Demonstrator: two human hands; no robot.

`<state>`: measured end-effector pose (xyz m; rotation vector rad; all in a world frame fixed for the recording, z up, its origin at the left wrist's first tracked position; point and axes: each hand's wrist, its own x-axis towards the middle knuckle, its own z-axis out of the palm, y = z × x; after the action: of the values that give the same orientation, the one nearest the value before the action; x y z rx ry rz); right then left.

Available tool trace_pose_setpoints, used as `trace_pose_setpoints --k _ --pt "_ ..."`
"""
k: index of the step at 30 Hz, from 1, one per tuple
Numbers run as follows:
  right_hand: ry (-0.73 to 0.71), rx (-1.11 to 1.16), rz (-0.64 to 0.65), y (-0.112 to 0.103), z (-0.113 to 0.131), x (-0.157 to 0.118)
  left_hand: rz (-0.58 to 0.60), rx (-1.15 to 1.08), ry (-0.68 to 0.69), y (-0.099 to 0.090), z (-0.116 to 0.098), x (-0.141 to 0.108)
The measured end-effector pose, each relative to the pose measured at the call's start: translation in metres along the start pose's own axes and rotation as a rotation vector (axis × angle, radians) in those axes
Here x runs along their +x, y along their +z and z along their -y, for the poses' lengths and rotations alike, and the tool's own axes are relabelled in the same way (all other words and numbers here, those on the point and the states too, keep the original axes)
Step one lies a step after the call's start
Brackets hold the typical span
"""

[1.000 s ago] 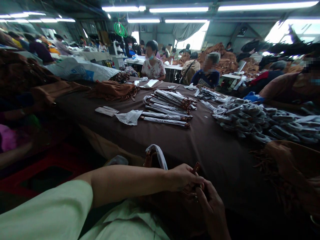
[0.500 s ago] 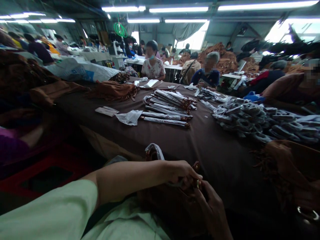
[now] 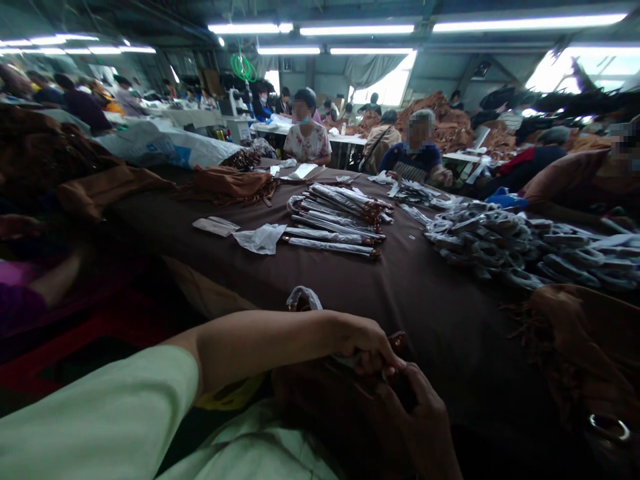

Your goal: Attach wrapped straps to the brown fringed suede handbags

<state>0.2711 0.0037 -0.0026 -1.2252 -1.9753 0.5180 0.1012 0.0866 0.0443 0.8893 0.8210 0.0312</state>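
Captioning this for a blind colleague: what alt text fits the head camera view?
The left hand and right hand hold a brown leather bag with a plastic-wrapped handle beside a brown-covered table. Plastic-wrapped straps lie on the table, and a co-worker in a floral blouse sits beyond it.

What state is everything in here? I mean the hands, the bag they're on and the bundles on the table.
Brown bag: held low, plastic-wrapped strap sticking up.
Left hand: curled over a brown tab.
Right hand: fingers bent, against the bag.
Wrapped straps: piled loosely on the table, in plastic.
Wrapped loops: heaped together, in plastic.
Fringed bag: lying flat on the table.
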Motion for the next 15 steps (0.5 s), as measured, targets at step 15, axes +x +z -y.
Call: trace_pose_setpoints --k 15 --pt "-0.081 -0.141 -0.172 0.0 -0.001 0.022 -0.074 -0.311 0.428 0.016 0.017 -0.032"
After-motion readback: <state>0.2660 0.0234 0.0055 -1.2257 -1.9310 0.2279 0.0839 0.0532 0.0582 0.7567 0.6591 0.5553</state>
